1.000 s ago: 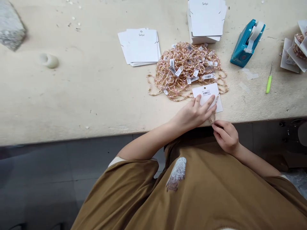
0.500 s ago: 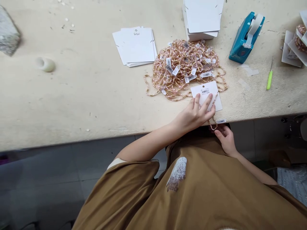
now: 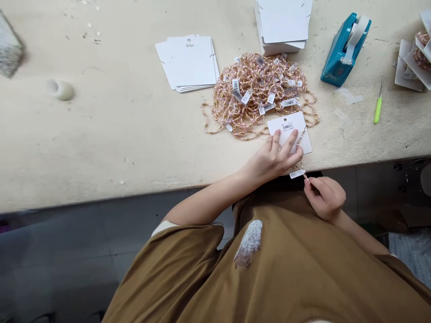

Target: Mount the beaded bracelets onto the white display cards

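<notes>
Finding, on the counter (image 3: 101,134), left grip (image 3: 271,161) open, flat on a white backing card (image 3: 288,120); beaded strand (image 3: 302,167), light and limp, best held at its end, trails past a barcode tag (image 3: 296,174) into right grip (image 3: 325,199), pinched shut

Teal tape dispenser (image 3: 344,50), green-handled pick (image 3: 378,110), scuffed cream workbench (image 3: 117,134)
</notes>
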`<action>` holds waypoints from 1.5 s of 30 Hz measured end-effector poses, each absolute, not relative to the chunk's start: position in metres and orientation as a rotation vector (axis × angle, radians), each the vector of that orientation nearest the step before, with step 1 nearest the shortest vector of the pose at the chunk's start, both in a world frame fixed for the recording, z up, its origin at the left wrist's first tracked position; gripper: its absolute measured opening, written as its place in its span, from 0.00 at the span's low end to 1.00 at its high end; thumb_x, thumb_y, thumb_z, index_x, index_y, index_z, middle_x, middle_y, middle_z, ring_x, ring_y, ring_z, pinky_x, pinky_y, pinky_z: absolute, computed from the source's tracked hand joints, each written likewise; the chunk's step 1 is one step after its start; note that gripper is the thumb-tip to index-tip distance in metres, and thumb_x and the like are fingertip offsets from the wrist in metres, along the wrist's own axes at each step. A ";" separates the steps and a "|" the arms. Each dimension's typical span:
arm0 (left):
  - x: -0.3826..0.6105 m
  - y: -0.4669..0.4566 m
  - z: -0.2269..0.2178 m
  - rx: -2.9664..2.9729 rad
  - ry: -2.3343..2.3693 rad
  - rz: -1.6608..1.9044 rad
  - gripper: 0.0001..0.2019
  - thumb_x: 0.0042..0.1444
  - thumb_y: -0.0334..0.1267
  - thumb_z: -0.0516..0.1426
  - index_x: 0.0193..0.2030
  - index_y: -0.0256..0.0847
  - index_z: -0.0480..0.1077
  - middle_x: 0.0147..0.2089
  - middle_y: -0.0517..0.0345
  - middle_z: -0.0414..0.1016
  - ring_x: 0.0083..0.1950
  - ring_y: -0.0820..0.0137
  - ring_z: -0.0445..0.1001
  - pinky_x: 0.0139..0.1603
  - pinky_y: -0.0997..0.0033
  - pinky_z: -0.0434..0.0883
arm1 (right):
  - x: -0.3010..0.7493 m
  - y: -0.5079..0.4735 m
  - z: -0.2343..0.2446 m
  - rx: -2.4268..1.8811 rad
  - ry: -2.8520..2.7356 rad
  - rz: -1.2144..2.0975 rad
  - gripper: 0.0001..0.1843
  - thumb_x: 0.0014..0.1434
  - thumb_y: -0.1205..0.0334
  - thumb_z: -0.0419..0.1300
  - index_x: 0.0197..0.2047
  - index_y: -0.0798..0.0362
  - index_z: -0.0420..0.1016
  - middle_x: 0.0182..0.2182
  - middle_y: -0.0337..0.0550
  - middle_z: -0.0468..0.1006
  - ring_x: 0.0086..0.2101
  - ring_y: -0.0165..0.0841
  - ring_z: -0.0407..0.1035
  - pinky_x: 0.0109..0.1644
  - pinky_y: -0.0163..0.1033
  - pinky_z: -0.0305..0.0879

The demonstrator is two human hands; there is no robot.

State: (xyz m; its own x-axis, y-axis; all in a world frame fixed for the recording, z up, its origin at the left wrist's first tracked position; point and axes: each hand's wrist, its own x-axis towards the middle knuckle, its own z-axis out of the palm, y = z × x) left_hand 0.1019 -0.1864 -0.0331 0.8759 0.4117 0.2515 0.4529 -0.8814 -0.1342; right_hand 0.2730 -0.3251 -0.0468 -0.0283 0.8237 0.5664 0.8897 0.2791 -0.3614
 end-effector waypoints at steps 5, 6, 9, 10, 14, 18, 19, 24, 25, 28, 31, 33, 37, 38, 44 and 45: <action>0.097 -0.185 -0.024 -2.960 -0.716 -0.173 0.25 0.67 0.31 0.52 0.69 0.48 0.64 0.71 0.41 0.65 0.63 0.47 0.78 0.56 0.50 0.85 | 0.285 -0.304 -0.043 -1.298 -2.029 -0.204 0.10 0.57 0.78 0.63 0.40 0.56 0.71 0.44 0.58 0.82 0.43 0.37 0.79 0.45 0.40 0.79; 0.096 -0.185 -0.022 -2.996 -0.733 -0.139 0.25 0.67 0.31 0.51 0.70 0.49 0.63 0.71 0.42 0.64 0.64 0.47 0.77 0.57 0.50 0.84 | 0.287 -0.300 -0.043 -1.225 -2.081 -0.192 0.09 0.59 0.77 0.62 0.39 0.56 0.69 0.46 0.59 0.82 0.47 0.38 0.79 0.47 0.41 0.80; 0.095 -0.182 -0.019 -3.028 -0.762 -0.105 0.26 0.68 0.31 0.50 0.71 0.51 0.61 0.73 0.40 0.61 0.66 0.49 0.76 0.58 0.51 0.83 | 0.290 -0.290 -0.038 -1.025 -2.220 -0.242 0.08 0.61 0.76 0.60 0.35 0.55 0.66 0.44 0.58 0.83 0.48 0.40 0.80 0.46 0.41 0.80; 0.095 -0.182 -0.019 -3.017 -0.758 -0.117 0.27 0.68 0.31 0.50 0.72 0.53 0.60 0.72 0.40 0.61 0.65 0.49 0.77 0.57 0.52 0.83 | 0.292 -0.288 -0.036 -0.975 -2.262 -0.255 0.09 0.62 0.76 0.59 0.34 0.55 0.66 0.43 0.58 0.84 0.47 0.40 0.80 0.45 0.41 0.80; 0.097 -0.180 -0.025 -2.864 -0.651 -0.324 0.19 0.68 0.34 0.50 0.62 0.50 0.72 0.68 0.43 0.69 0.56 0.48 0.82 0.45 0.57 0.85 | 0.298 -0.282 -0.035 -0.862 -2.391 -0.253 0.08 0.61 0.76 0.61 0.32 0.58 0.69 0.44 0.60 0.83 0.45 0.43 0.81 0.45 0.43 0.80; 0.101 -0.178 -0.032 -2.701 -0.592 -0.558 0.12 0.67 0.35 0.53 0.46 0.40 0.78 0.61 0.48 0.77 0.48 0.51 0.85 0.35 0.65 0.84 | 0.300 -0.291 -0.042 -0.889 -2.362 -0.066 0.05 0.61 0.77 0.59 0.36 0.60 0.72 0.47 0.63 0.81 0.50 0.45 0.78 0.49 0.46 0.81; 0.102 -0.178 -0.033 -2.671 -0.585 -0.606 0.10 0.66 0.35 0.54 0.44 0.39 0.78 0.60 0.49 0.79 0.46 0.52 0.86 0.34 0.66 0.83 | 0.298 -0.294 -0.043 -0.949 -2.283 0.033 0.06 0.61 0.77 0.57 0.38 0.60 0.72 0.48 0.63 0.81 0.52 0.44 0.78 0.50 0.47 0.81; 0.103 -0.177 -0.038 -2.579 -0.568 -0.761 0.04 0.61 0.35 0.62 0.41 0.40 0.79 0.51 0.54 0.84 0.43 0.56 0.86 0.33 0.68 0.83 | 0.277 -0.297 -0.040 -1.481 -1.721 0.294 0.11 0.63 0.67 0.63 0.50 0.56 0.74 0.42 0.50 0.77 0.37 0.31 0.73 0.39 0.39 0.76; 0.103 -0.177 -0.039 -2.571 -0.572 -0.771 0.04 0.60 0.35 0.62 0.41 0.40 0.79 0.51 0.55 0.84 0.43 0.56 0.86 0.33 0.68 0.84 | 0.272 -0.294 -0.038 -1.578 -1.710 0.255 0.10 0.63 0.63 0.65 0.48 0.56 0.75 0.38 0.48 0.76 0.35 0.31 0.71 0.38 0.38 0.73; 0.101 -0.178 -0.042 -2.572 -0.597 -0.761 0.06 0.63 0.36 0.60 0.44 0.42 0.79 0.52 0.55 0.84 0.45 0.58 0.86 0.37 0.69 0.84 | 0.259 -0.282 -0.035 -1.808 -1.818 0.057 0.10 0.65 0.57 0.64 0.40 0.56 0.74 0.33 0.45 0.73 0.34 0.33 0.68 0.39 0.39 0.68; 0.096 -0.178 -0.037 -2.670 -0.597 -0.627 0.12 0.66 0.35 0.56 0.52 0.43 0.78 0.57 0.55 0.81 0.50 0.58 0.85 0.44 0.68 0.84 | 0.253 -0.275 -0.035 -1.896 -1.898 -0.067 0.06 0.66 0.64 0.60 0.35 0.54 0.72 0.31 0.43 0.73 0.33 0.33 0.66 0.38 0.39 0.64; 0.092 -0.178 -0.031 -2.771 -0.607 -0.483 0.17 0.67 0.35 0.54 0.59 0.46 0.75 0.61 0.54 0.79 0.54 0.57 0.84 0.47 0.65 0.84 | 0.253 -0.275 -0.035 -1.849 -1.910 -0.119 0.05 0.63 0.69 0.60 0.34 0.54 0.71 0.31 0.43 0.75 0.33 0.33 0.66 0.39 0.39 0.65; 0.090 -0.176 -0.017 -2.856 -0.623 -0.310 0.21 0.68 0.34 0.50 0.65 0.52 0.70 0.62 0.52 0.77 0.55 0.56 0.84 0.46 0.63 0.85 | 0.256 -0.280 -0.033 -1.689 -1.910 -0.208 0.07 0.62 0.76 0.61 0.40 0.56 0.75 0.35 0.43 0.80 0.34 0.30 0.71 0.40 0.36 0.67; 0.091 -0.175 -0.015 -2.851 -0.607 -0.309 0.21 0.69 0.34 0.50 0.64 0.53 0.71 0.62 0.52 0.78 0.54 0.55 0.84 0.44 0.64 0.85 | 0.257 -0.282 -0.033 -1.662 -1.916 -0.227 0.08 0.62 0.76 0.61 0.43 0.57 0.75 0.35 0.43 0.81 0.34 0.29 0.72 0.39 0.36 0.67; 0.100 -0.171 -0.020 -2.783 -0.545 -0.449 0.13 0.67 0.33 0.52 0.48 0.46 0.78 0.55 0.51 0.82 0.46 0.53 0.86 0.32 0.68 0.83 | 0.258 -0.289 -0.038 -1.511 -2.059 -0.271 0.09 0.61 0.78 0.62 0.45 0.60 0.77 0.34 0.48 0.79 0.33 0.32 0.70 0.36 0.37 0.67; 0.102 -0.172 -0.021 -2.765 -0.545 -0.472 0.12 0.67 0.33 0.52 0.46 0.45 0.78 0.54 0.50 0.82 0.45 0.52 0.86 0.30 0.68 0.82 | 0.258 -0.290 -0.039 -1.497 -2.082 -0.263 0.10 0.61 0.78 0.62 0.45 0.60 0.76 0.34 0.48 0.80 0.32 0.32 0.70 0.35 0.38 0.67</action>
